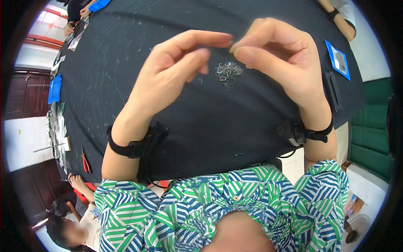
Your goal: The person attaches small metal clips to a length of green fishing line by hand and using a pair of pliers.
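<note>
My left hand and my right hand are raised over a black table, fingertips meeting at about the middle. Thumb and forefinger of each hand are pinched together; anything held between them is too small to make out. Just below the fingertips a small heap of thin metal rings lies on the table, and one loose ring rests a little to its left. Both wrists wear black straps.
A blue packet and a dark flat object lie at the table's right edge. Red-handled pliers and clear packets sit along the left edge. Other people sit at the far corners and lower left.
</note>
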A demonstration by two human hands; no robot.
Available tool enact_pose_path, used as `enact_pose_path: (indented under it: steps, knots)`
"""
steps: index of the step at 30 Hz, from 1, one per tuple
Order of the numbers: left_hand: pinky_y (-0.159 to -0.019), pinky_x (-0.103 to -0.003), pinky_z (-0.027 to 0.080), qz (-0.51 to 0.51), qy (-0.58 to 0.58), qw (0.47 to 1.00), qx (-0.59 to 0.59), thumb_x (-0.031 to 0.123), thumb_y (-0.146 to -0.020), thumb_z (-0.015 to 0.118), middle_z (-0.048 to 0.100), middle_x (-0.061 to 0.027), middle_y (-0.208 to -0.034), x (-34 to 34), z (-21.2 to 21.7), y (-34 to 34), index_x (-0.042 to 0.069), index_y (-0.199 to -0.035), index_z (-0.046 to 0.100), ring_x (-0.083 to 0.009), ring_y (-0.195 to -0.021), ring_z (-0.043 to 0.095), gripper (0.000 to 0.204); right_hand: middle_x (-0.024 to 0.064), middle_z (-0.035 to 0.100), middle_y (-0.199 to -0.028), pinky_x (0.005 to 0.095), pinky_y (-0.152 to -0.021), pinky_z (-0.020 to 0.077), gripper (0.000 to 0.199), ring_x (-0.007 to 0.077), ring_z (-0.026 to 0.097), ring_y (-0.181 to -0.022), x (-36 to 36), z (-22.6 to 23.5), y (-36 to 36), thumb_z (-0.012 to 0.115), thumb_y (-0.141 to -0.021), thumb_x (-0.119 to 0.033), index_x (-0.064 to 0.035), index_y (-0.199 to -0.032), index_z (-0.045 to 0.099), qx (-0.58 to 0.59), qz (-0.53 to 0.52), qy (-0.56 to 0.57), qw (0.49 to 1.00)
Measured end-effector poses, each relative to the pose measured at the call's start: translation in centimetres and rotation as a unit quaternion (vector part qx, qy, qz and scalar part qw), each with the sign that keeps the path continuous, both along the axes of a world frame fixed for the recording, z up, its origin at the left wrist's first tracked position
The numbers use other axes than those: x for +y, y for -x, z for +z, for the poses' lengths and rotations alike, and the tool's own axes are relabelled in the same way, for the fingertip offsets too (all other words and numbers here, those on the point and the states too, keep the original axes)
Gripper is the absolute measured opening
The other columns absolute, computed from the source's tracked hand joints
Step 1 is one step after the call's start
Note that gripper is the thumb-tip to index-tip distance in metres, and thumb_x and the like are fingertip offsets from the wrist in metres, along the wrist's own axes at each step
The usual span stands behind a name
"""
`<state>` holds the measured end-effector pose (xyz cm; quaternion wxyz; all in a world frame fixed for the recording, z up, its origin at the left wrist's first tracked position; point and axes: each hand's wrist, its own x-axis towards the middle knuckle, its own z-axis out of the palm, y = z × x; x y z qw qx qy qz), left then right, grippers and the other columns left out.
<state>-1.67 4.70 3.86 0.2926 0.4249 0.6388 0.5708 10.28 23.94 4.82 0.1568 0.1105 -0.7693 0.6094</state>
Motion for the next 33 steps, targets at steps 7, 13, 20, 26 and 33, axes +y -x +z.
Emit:
enact_pose_path:
  steps: [7,13,20,26,33]
  knots:
    - [-0.073,-0.023,0.048,-0.094,-0.017,0.98,-0.172,0.032,-0.102,0.045,0.066,-0.0069,-0.095,0.2,-0.9,-0.8,-0.002,-0.122,0.057,-0.0113,-0.085,0.062,0.041,0.0038,0.058,-0.082,0.0217,-0.069,0.0405,0.003,0.0106,0.053,-0.076,-1.4,0.6,0.4,0.06,-0.087,0.003,0.0018,-0.089,0.062,-0.035,-0.032,-0.002,0.999]
    - [-0.07,-0.022,0.049,-0.027,-0.029,0.985,-0.165,0.024,-0.091,0.068,0.067,-0.0037,-0.083,-0.4,-1.7,-1.0,0.001,-0.1,0.067,-0.0087,-0.077,0.062,0.025,0.0037,0.056,-0.086,0.0205,-0.067,0.039,0.004,0.0097,0.051,-0.076,0.2,-1.0,0.0,0.059,-0.09,0.001,0.0003,-0.093,0.062,-0.02,-0.015,-0.045,0.999]
    - [-0.064,-0.022,0.051,0.019,-0.035,0.999,0.003,0.017,-0.086,0.073,0.068,-0.0039,-0.076,-2.2,-1.9,-0.5,0.0,-0.088,0.07,-0.0085,-0.07,0.064,0.017,0.0051,0.057,-0.087,0.0209,-0.067,0.0404,0.008,0.0107,0.053,-0.077,-1.0,-3.0,1.5,0.062,-0.087,0.007,0.0006,-0.091,0.063,0.05,-0.051,-0.121,0.99]
    - [-0.061,-0.022,0.05,0.068,0.036,0.985,0.154,0.013,-0.085,0.072,0.069,-0.0049,-0.076,-5.0,0.2,-0.6,0.001,-0.088,0.07,-0.0099,-0.069,0.065,0.013,0.0051,0.058,-0.081,0.0209,-0.064,0.039,0.008,0.0109,0.053,-0.074,-1.1,-3.1,1.4,0.067,-0.081,0.006,0.0003,-0.085,0.064,0.034,-0.04,-0.132,0.99]
    - [-0.065,-0.02,0.047,0.298,0.111,0.94,0.12,0.005,-0.087,0.068,0.069,-0.0032,-0.086,-16.3,6.0,0.2,0.002,-0.093,0.069,-0.0077,-0.075,0.062,0.007,0.0052,0.058,-0.074,0.0219,-0.052,0.0369,0.013,0.0102,0.053,-0.062,-2.1,-1.6,1.0,0.074,-0.07,0.004,-0.0014,-0.077,0.064,0.032,-0.015,-0.178,0.983]
